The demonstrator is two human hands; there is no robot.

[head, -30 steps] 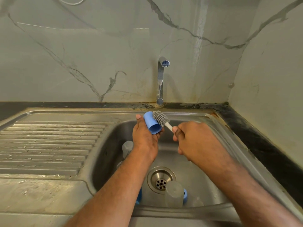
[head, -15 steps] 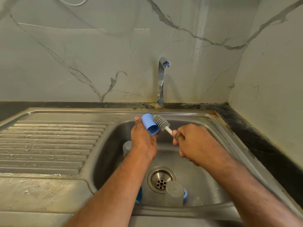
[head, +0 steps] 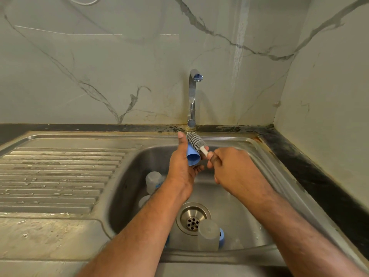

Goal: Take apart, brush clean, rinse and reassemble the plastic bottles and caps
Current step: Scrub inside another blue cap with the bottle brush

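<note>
Blue cap held over the sink, brush against its outside.

The left hand (head: pixel 182 166) curls round the blue cap (head: pixel 192 158), thumb up beside it, open end tipped toward the camera. The right hand (head: pixel 229 168) is closed round the white handle of the grey bottle brush (head: pixel 195 141). Compared with half a second ago, both hands have risen toward the back rim of the sink (head: pixel 265 154), and the bristles now lie along the cap's far side, above its mouth, not beside it. I judge this as scrubbing the cap's outer wall. No water runs from the tap (head: pixel 193 96), so rinsing is still to come. Two cloudy bottles (head: pixel 152 181) (head: pixel 208 234) lie in the basin, awaiting attention.
</note>
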